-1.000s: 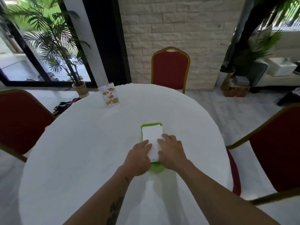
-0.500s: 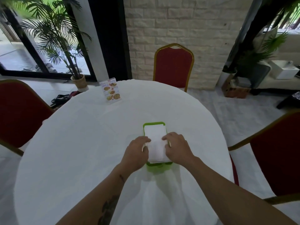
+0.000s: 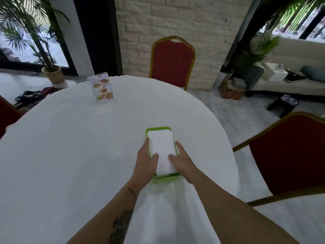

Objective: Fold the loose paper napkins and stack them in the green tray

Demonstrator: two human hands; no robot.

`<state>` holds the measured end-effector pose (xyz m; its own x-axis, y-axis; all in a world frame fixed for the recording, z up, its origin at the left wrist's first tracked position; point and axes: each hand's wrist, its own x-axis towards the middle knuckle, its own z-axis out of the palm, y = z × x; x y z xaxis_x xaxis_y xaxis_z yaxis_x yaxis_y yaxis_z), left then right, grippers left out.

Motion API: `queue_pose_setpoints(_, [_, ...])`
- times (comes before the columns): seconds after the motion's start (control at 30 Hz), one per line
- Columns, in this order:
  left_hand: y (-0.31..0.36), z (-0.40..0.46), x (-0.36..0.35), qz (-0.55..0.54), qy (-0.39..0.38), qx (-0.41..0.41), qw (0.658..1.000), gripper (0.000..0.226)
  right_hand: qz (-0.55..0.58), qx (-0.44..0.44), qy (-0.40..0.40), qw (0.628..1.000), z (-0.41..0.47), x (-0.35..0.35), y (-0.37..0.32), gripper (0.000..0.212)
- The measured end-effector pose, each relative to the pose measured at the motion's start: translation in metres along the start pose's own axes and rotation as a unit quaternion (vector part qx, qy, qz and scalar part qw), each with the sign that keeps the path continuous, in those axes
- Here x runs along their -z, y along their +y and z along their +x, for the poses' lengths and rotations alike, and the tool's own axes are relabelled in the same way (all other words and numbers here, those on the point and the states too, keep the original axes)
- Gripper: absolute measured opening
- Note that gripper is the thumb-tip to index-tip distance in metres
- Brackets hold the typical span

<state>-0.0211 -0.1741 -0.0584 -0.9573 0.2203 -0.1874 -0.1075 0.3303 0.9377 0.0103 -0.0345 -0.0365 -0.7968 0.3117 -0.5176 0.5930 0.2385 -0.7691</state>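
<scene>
A stack of folded white napkins (image 3: 161, 147) fills the green tray (image 3: 158, 128), which sits on the white tablecloth just right of the table's middle. My left hand (image 3: 146, 161) lies along the tray's left side, thumb on top of the stack and fingers down the edge. My right hand (image 3: 182, 160) mirrors it on the right side, thumb on the stack. Both hands hold the stack between them at its near half. The tray's near wall (image 3: 166, 179) shows below the napkins.
A standing menu card (image 3: 102, 88) is at the table's far left. Red chairs with gold frames stand behind the table (image 3: 173, 62), at the right (image 3: 288, 155) and at the far left edge. The white tablecloth (image 3: 70, 147) hangs over the near edge.
Both hands slid from the top of the stack out to its left and right sides. The stack now sits squarer in the tray. The view shifted slightly.
</scene>
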Motion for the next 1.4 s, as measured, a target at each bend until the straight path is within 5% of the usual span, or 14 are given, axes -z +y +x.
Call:
queue_pose_setpoints(0.4, [0.004, 0.005, -0.022, -0.026, 0.008, 0.032, 0.999, 0.067, 0.031, 0.004, -0.036, 0.999, 0.005, 0.008, 0.007, 0.066])
queue_pose_setpoints(0.7, [0.062, 0.003, -0.136, 0.016, -0.014, -0.008, 1.000, 0.073, 0.031, 0.001, -0.025, 0.999, 0.024, 0.129, 0.042, 0.076])
queue_pose_setpoints(1.03, [0.080, -0.012, -0.238, 0.069, -0.030, 0.015, 0.997, 0.068, 0.042, -0.018, 0.011, 0.999, 0.022, 0.209, 0.097, 0.064])
queue_pose_setpoints(1.4, [0.091, 0.006, -0.202, 0.227, -0.038, -0.003, 0.973, 0.062, -0.046, 0.008, 0.024, 0.999, 0.019, 0.243, 0.071, 0.070])
